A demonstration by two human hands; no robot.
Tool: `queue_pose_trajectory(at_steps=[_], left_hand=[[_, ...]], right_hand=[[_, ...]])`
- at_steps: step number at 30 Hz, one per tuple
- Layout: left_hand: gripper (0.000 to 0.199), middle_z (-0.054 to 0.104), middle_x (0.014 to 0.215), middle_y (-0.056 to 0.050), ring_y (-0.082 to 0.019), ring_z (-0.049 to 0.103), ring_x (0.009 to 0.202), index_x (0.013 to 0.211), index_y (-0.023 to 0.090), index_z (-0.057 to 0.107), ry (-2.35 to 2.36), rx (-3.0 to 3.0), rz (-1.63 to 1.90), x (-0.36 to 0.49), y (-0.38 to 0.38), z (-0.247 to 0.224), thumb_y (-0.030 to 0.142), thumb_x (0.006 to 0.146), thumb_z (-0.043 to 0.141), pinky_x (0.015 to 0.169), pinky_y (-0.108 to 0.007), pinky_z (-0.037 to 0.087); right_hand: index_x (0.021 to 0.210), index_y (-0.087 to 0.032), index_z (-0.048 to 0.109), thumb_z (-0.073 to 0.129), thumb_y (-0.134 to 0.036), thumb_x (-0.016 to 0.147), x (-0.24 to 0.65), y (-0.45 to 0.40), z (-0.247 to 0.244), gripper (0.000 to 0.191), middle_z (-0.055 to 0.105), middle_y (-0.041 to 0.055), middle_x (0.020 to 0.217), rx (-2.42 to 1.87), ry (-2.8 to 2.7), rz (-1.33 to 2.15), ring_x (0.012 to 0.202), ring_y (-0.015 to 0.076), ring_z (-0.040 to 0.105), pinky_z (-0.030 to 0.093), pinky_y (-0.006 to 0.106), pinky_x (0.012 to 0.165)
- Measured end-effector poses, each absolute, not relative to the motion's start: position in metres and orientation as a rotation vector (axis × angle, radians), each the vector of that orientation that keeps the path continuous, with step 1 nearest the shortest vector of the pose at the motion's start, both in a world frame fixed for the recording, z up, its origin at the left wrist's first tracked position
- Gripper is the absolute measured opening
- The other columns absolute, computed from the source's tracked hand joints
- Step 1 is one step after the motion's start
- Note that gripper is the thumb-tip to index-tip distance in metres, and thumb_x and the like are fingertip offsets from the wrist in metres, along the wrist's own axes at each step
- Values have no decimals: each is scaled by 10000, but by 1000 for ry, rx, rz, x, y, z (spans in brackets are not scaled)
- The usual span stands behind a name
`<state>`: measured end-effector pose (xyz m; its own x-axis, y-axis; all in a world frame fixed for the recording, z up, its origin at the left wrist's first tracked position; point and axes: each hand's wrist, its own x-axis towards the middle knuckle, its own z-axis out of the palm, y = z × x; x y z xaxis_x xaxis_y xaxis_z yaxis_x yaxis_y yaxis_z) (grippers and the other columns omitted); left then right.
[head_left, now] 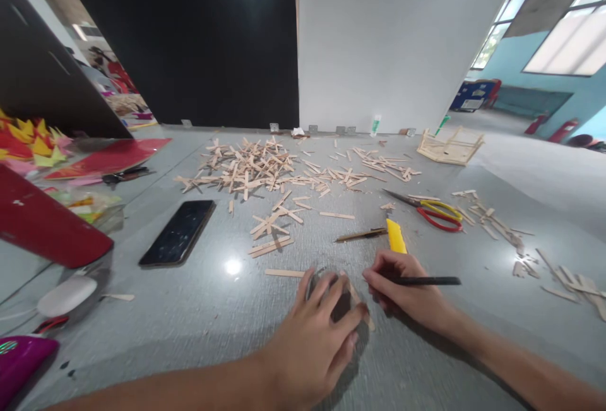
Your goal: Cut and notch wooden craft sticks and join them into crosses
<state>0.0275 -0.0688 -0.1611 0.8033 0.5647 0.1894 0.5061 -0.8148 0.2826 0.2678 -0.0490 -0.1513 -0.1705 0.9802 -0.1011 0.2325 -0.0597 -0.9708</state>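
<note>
Flat on the grey table lies a craft stick [284,273], its right end at my left hand's fingertips. My left hand [324,329] arches over the table with fingers apart; its thumb and index finger press a second, slanting craft stick [370,321] against the surface. Just to the right, my right hand [402,285] is closed around a slim black pen [430,281], its tip end hidden by the fingers. Beyond that hand lies a yellow plastic piece [396,236], partly covered by it. A narrow brownish strip [362,235] lies to its left.
Loose craft sticks [250,168] are heaped toward the back panel. Red-and-yellow-handled scissors [430,209] lie right, before a stick-built frame [449,146]. More sticks [572,281] lie far right. Leftward are a phone [178,233], a white mouse-like object [67,296] and a red cylinder [52,218].
</note>
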Motion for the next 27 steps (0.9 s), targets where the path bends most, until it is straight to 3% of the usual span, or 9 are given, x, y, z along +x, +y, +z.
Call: queue_pose_trajectory(at_steps=[6, 10, 17, 27], left_hand=[[349, 381, 1676, -123, -349, 325, 1568, 1429, 321, 564, 795, 2722, 429, 28, -65, -162, 329, 1139, 369, 1239, -742, 238], [337, 448, 1620, -139, -359, 352, 1545, 1384, 291, 588, 791, 2707, 424, 29, -66, -164, 338, 1141, 359, 1236, -743, 228], [367, 541, 1541, -131, -334, 505, 1412, 1307, 316, 631, 636, 2714, 407, 30, -63, -157, 503, 1133, 367, 1156, -721, 339], [392, 522, 1548, -161, -351, 479, 1419, 1418, 305, 599, 632, 2764, 407, 29, -63, -159, 413, 1150, 335, 1145, -724, 322]], right_hand=[[682, -203, 554, 725, -537, 931, 267, -50, -154, 450, 569, -55, 498, -1374, -1490, 1301, 356, 60, 481, 338, 159, 339], [647, -216, 503, 717, -528, 933, 266, -51, -157, 475, 582, -50, 511, -1403, -1517, 1297, 330, 59, 475, 321, 160, 316], [612, -221, 483, 701, -515, 940, 266, -51, -156, 491, 542, -58, 466, -1417, -1626, 1270, 327, 53, 431, 285, 159, 324], [626, -227, 476, 668, -509, 970, 270, -57, -164, 484, 534, -57, 471, -1446, -1696, 1266, 351, 63, 449, 307, 164, 338]])
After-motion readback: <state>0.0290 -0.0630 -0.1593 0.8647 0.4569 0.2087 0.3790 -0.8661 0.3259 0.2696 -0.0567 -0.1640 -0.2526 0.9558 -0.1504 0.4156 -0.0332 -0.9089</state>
